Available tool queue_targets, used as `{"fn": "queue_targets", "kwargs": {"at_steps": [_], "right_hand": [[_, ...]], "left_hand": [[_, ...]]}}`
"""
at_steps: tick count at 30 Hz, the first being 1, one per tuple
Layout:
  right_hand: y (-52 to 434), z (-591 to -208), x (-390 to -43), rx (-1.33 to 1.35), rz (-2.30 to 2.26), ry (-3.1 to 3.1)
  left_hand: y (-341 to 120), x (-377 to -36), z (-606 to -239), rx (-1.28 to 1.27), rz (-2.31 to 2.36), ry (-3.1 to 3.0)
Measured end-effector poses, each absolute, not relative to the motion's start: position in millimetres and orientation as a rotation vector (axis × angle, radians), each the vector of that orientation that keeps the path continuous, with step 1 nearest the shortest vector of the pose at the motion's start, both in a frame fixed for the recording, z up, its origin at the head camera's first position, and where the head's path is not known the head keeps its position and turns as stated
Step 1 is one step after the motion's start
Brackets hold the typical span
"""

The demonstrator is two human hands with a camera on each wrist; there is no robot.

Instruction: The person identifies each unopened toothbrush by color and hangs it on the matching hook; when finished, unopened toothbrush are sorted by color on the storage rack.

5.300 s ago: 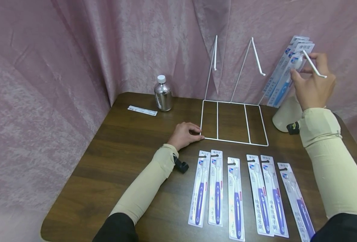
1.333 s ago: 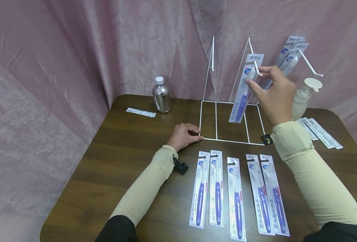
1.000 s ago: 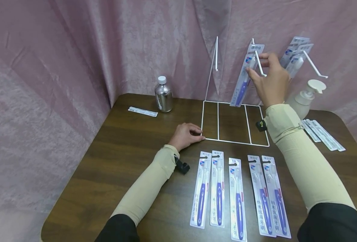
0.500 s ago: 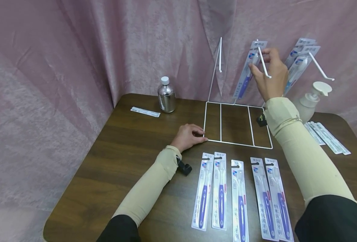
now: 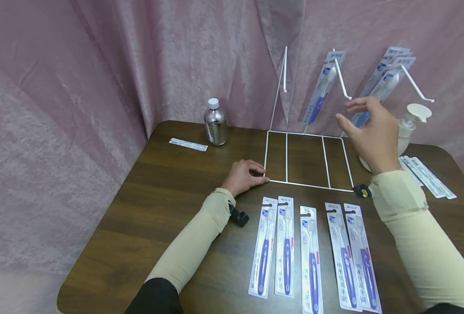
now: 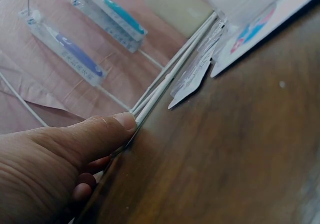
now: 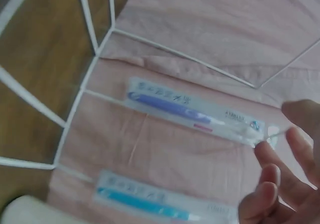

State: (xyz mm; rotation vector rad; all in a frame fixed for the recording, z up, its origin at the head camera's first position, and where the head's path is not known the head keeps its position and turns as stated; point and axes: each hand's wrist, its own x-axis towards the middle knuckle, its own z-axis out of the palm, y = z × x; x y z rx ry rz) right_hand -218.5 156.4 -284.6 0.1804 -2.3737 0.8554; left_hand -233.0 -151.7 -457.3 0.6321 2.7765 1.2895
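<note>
My left hand (image 5: 244, 178) pinches the near left corner of a white wire display rack (image 5: 306, 185); in the left wrist view the thumb (image 6: 117, 126) lies on the wire. A packaged purple toothbrush (image 5: 321, 93) hangs on the rack's middle hook. My right hand (image 5: 373, 133) is in the air below and right of that hook, holding nothing, thumb and fingers apart. Packaged blue toothbrushes (image 5: 385, 83) hang on the right hook, partly behind this hand. The left hook (image 5: 285, 72) bears nothing. Several packaged purple toothbrushes (image 5: 286, 248) lie in a row before the rack.
A silver bottle with a white cap (image 5: 216, 126) stands at the back left, a flat white strip (image 5: 188, 144) beside it. Behind my right hand is a pump bottle (image 5: 406, 126). More flat white strips (image 5: 428, 176) lie at the right. A pink curtain (image 5: 196, 52) hangs behind the table.
My right hand has hung the purple toothbrush pack on the middle hook, let go of it, and drawn back down and to the right. My left hand has stayed at the rack's corner.
</note>
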Motion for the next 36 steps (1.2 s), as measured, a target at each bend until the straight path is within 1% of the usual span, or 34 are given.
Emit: {"fn": "queue_targets", "kwargs": {"at_steps": [7,13,19,25,31,36], "right_hand": [[195.5,-316.5,-143.1,0.249,0.755,-2.653],[221.1,-348.7,-102.4,0.251,0.713,-2.987],[238.4,-373.4,-84.4,0.216,0.679,-3.244],[244.5,-391.1,-79.5,0.247,0.686,-3.257],[244.4,-398.9,-76.0,0.196,0.734,-3.210],[245.3,-397.7,-71.8,0.129,0.816,-3.165]], "left_hand": [[-155.7,-234.1,-455.7,0.631,1.301,2.794],[-157.2,-234.6,-453.8,0.628,1.312,2.797],[-155.7,-234.3,-455.3,0.624,1.310,2.787],[-154.8,-234.4,-457.4,0.621,1.320,2.789],[-152.9,-234.4,-459.4,0.608,1.321,2.780],[-150.8,-233.9,-459.6,0.610,1.325,2.773]]}}
